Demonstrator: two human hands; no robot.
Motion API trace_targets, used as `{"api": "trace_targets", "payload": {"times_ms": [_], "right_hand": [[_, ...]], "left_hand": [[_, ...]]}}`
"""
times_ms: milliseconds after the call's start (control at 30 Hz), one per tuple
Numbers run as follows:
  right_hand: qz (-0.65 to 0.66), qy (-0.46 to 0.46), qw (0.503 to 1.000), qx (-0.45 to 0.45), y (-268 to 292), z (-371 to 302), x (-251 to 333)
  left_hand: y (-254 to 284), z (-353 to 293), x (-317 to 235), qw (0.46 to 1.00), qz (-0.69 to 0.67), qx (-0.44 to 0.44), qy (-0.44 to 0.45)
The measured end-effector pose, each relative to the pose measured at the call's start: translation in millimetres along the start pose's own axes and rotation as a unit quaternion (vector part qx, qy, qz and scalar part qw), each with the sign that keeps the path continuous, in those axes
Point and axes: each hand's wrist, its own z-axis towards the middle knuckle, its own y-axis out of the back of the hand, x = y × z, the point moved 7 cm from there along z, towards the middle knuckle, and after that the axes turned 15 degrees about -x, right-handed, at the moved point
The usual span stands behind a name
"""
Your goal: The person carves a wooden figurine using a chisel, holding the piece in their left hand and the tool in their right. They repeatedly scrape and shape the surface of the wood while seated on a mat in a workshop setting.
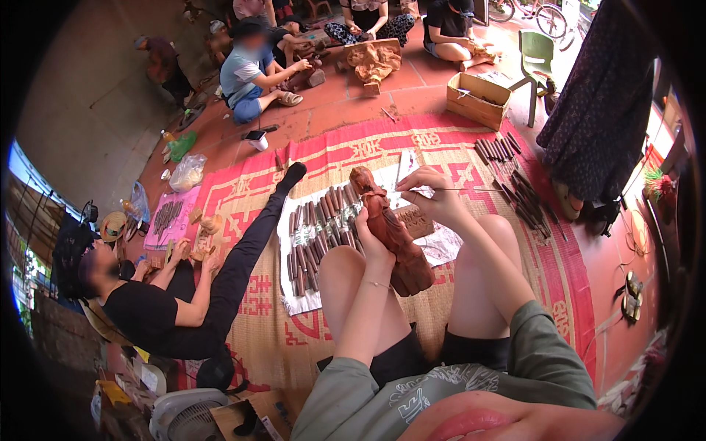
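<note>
A reddish-brown carved wooden figure [401, 246] leans at a tilt between my knees, its narrow top pointing away from me. My left hand [376, 239] is wrapped round its left side. Close to the figure's upper right, my right hand [434, 192] pinches a thin, dark, rod-like tool [478, 190] that sticks out to the right; its exact kind is too small to tell. Behind the figure, a white cloth [300, 303] bears rows of wooden-handled carving tools [323, 228]. A carved wooden block [415, 220] lies just under my right hand.
A red-and-straw patterned mat [294, 334] spreads beneath me. More carving tools [523, 197] lie at the right, near a wooden box [478, 103] and a green chair [537, 59]. At left, a seated person [154, 305] stretches a leg toward the cloth. Several people sit farther back.
</note>
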Motion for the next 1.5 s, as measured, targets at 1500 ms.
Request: {"api": "trace_targets", "payload": {"times_ms": [1500], "right_hand": [[-0.015,-0.061,0.99,0.124,-38.5,-26.2,-2.6]], "left_hand": [[-16.0,-22.5,-14.3,0.999,0.009,-0.026,-0.044]]}}
